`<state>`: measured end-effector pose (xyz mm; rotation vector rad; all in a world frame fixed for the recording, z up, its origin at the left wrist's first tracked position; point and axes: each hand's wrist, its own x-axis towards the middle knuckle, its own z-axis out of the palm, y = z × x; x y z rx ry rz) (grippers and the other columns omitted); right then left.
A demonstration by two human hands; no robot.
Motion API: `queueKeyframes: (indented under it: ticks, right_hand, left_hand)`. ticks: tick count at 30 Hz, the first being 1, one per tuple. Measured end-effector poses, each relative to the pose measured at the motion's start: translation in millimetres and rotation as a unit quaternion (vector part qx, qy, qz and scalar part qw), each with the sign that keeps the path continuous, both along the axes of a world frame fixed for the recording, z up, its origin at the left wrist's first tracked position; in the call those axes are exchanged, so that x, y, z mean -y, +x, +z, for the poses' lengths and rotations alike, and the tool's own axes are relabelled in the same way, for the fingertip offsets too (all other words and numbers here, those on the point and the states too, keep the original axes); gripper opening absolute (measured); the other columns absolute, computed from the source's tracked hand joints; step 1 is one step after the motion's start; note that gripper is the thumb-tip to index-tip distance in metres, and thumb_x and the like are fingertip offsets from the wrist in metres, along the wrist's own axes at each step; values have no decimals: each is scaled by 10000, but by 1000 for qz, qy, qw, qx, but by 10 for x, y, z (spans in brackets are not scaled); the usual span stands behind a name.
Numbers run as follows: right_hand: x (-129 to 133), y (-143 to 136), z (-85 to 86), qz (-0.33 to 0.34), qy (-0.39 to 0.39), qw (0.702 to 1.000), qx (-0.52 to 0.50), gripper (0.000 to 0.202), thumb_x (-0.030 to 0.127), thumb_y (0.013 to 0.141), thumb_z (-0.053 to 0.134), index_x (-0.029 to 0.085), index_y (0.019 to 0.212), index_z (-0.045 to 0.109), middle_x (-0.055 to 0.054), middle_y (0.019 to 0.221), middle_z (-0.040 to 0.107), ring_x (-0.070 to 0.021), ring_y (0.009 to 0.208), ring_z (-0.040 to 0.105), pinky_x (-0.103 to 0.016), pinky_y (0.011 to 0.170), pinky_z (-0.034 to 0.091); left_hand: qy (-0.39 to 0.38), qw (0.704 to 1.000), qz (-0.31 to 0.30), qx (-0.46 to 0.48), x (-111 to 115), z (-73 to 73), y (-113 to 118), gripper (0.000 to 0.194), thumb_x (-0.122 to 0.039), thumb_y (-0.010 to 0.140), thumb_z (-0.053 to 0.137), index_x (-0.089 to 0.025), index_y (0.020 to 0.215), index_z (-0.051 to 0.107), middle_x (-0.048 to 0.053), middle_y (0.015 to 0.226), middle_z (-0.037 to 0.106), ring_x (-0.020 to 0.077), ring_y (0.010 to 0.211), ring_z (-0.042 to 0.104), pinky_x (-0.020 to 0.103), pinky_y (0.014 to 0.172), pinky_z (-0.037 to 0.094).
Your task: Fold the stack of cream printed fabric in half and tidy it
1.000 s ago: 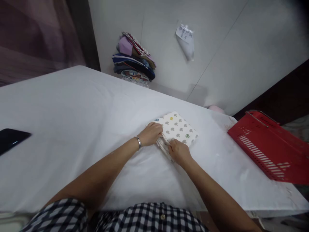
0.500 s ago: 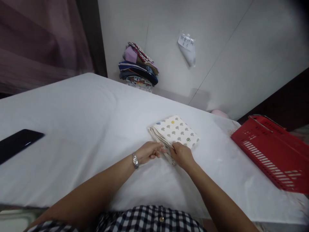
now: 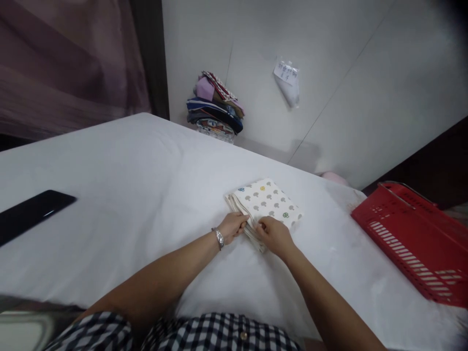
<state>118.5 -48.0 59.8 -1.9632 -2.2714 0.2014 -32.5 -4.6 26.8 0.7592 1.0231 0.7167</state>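
A folded white cloth (image 3: pixel 268 197) with grey, blue, yellow and green mushroom prints lies on the white-covered table, its layered edges facing me. My left hand (image 3: pixel 234 227), with a silver bracelet at the wrist, is closed on the layered left edge of the cloth. Close beside it, my right hand (image 3: pixel 274 235) has its fingers curled and pinched on the near edge of the same cloth. The fingertips of both hands are partly hidden.
On the right stands a red plastic basket (image 3: pixel 413 239). A black flat object (image 3: pixel 36 212) lies at the left. Beyond the table are a stack of folded fabrics (image 3: pixel 215 107) and a labelled plastic packet (image 3: pixel 287 83). A pink curtain (image 3: pixel 73 63) hangs at the back left.
My left hand, which had its fingers loosely apart near the edge, has closed on the cloth. My right hand has shifted slightly along the edge. The whole view has moved slightly.
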Motion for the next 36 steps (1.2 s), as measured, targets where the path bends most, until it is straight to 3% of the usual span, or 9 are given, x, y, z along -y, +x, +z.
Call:
queueKeyframes:
  ticks: [6, 16, 21, 30, 33, 36]
  right_hand:
    - [-201, -92, -14, -6, 11, 1000, -11, 224, 341, 897, 426, 198, 838, 588, -10, 826, 627, -123, 755, 537, -233, 637, 312]
    - [-290, -144, -52, 10, -14, 999, 32, 210, 259, 891, 422, 188, 850, 615, -40, 888, 644, -137, 809, 561, -238, 675, 335]
    - [-350, -64, -68, 13, -32, 997, -75, 216, 218, 855, 430, 201, 808, 639, -8, 801, 660, -123, 742, 567, -215, 668, 365]
    - [-387, 102, -175, -16, -95, 968, -232, 222, 295, 829, 417, 198, 794, 614, 27, 634, 602, -118, 592, 539, -205, 563, 393]
    - [-388, 105, -154, -23, -92, 971, -220, 232, 287, 843, 399, 191, 814, 608, 23, 635, 604, -118, 592, 539, -205, 566, 392]
    - [-363, 38, -95, -12, -29, 991, -127, 216, 260, 856, 407, 200, 803, 608, 2, 740, 640, -122, 689, 557, -214, 634, 378]
  left_hand:
    - [24, 1000, 16, -13, 2, -72, 14, 283, -296, 754, 601, -175, 600, 397, -82, 439, 385, 36, 350, 315, 191, 372, 132]
    - [47, 998, 22, -43, 0, -106, 15, 323, -332, 740, 629, -176, 563, 408, -76, 426, 383, 44, 357, 331, 191, 375, 193]
    - [53, 998, 16, -41, -8, -118, 10, 318, -314, 752, 613, -178, 557, 402, -76, 425, 386, 43, 354, 322, 188, 373, 198]
    - [52, 998, 14, -34, 7, -82, 8, 310, -285, 762, 599, -178, 550, 399, -76, 406, 397, 48, 343, 340, 188, 371, 204]
    - [55, 998, 14, -36, 10, -70, 6, 311, -295, 755, 606, -179, 551, 402, -77, 409, 397, 50, 346, 336, 190, 374, 202]
    - [55, 998, 10, -35, 4, -75, 6, 304, -256, 768, 578, -179, 538, 395, -75, 409, 389, 52, 349, 328, 193, 378, 197]
